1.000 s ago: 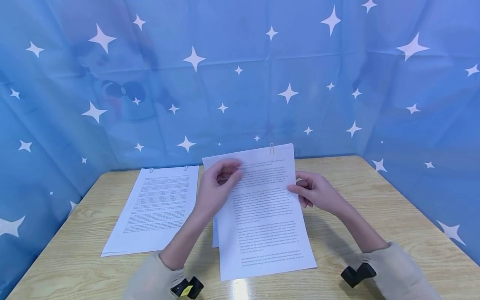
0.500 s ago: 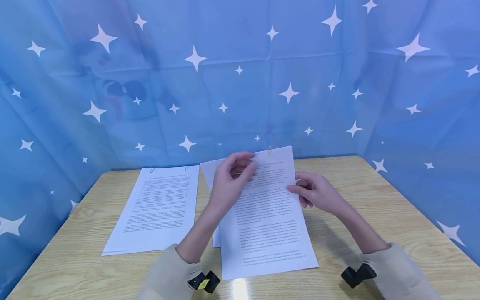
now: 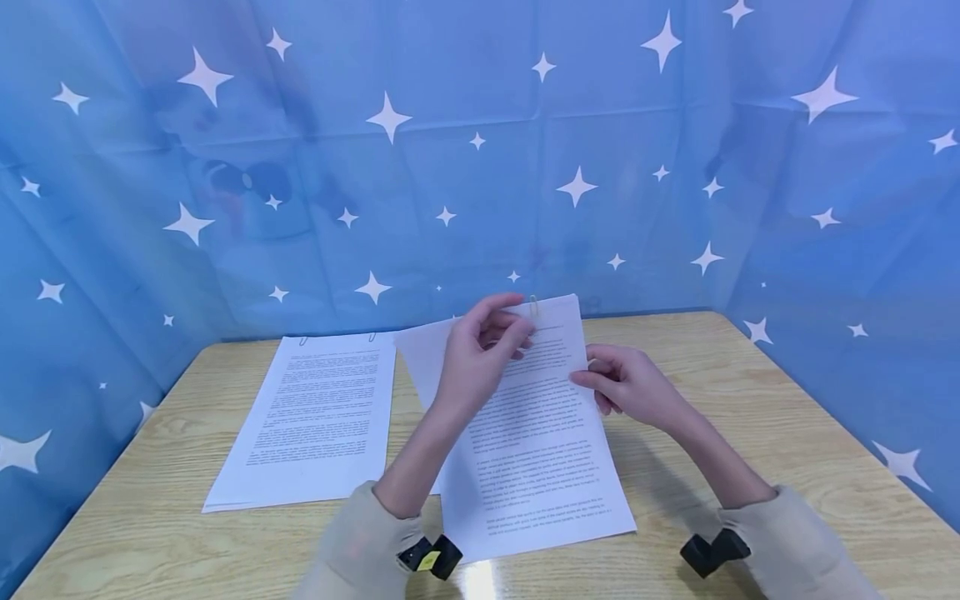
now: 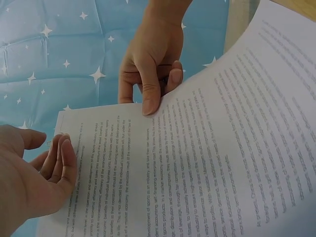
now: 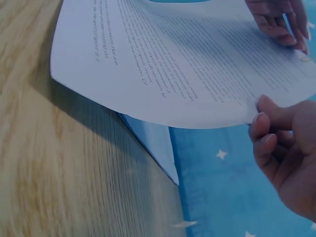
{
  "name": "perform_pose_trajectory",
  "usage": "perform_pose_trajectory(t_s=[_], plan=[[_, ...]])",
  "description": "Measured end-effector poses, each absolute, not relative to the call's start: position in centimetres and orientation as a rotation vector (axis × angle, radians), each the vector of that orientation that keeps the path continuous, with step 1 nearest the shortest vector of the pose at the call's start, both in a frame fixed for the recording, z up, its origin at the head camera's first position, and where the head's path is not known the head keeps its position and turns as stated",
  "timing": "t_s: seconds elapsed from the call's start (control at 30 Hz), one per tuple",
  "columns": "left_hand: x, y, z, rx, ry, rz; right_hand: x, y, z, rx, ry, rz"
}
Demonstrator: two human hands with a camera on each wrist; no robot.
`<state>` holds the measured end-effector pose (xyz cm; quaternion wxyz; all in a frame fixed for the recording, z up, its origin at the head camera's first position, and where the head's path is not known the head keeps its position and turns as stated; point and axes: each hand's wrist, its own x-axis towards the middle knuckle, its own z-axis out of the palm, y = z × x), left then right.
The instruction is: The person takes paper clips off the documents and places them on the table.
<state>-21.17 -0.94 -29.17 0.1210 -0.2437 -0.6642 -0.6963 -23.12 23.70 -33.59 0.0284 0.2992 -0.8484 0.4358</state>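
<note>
- Pinching the right edge of the printed page (image 3: 540,475), the right hand (image 3: 633,386) has its thumb on the face and its fingers curled behind, seemingly to keep the raised paper steady.
- The page tilts up over the middle of the table (image 3: 780,400), its top edge toward the far edge; more paper (image 5: 150,140) lies beneath it.
- The left hand (image 3: 483,343) crosses the upper part of the page, near the paper clip (image 3: 534,307) on the top edge. Its fingers bend loosely, thumb apart from them, gripping nothing; whether they touch is unclear.
- Both forearms angle inward, the left wrist bent toward the clip.
- Toward the table's far-left corner, a clipped stack (image 3: 315,408) lies flat, perhaps set aside for room.
</note>
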Motion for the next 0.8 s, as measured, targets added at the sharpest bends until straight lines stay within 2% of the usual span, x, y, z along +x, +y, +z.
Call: perform_pose_trajectory(t_s=[0.8], plan=[[-20.99, -0.66, -28.80, -0.717, -1.898, -2.019, -23.09, 23.29, -33.74, 0.938, -2.611, 1.347]])
